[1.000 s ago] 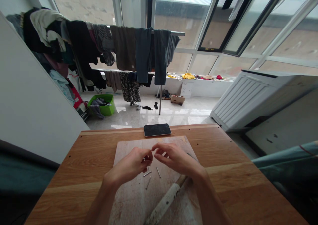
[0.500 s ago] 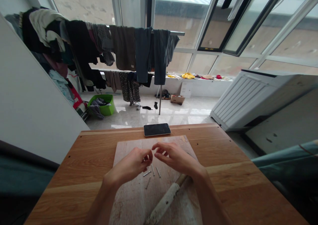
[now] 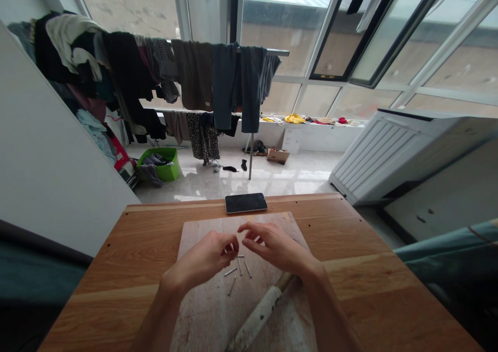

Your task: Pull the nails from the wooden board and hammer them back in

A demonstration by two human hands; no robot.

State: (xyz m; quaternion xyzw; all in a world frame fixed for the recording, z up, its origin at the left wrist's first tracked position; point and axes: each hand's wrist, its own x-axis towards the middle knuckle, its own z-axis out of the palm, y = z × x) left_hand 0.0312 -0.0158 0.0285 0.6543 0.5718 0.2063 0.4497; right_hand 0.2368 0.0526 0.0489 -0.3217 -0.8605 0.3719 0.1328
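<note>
My left hand (image 3: 213, 252) hovers over a pale wooden board (image 3: 202, 315), its fingers curled in toward the thumb; what they hold, if anything, is hidden. Facing it, my right hand (image 3: 268, 242) has its index finger and thumb apart with nothing seen between them. The fingertips of both hands come close without visibly touching. Several thin metal nails (image 3: 248, 269) lie scattered on the board just below the hands. A tool with a white-coated wooden handle (image 3: 259, 313) slants across the board's near right part. My right wrist and forearm cover its far end.
A black phone (image 3: 246, 202) lies at the far edge of the wooden table (image 3: 128, 258), behind the board. Beyond are a clothes rack with hanging trousers (image 3: 223, 85), a green basket (image 3: 169, 165) of cloth and a white ribbed panel unit (image 3: 373, 150).
A nail lying crosswise at the top of the group now shows by my left fingertips. My right hand has barely shifted; the other nails and the tool stay put.
</note>
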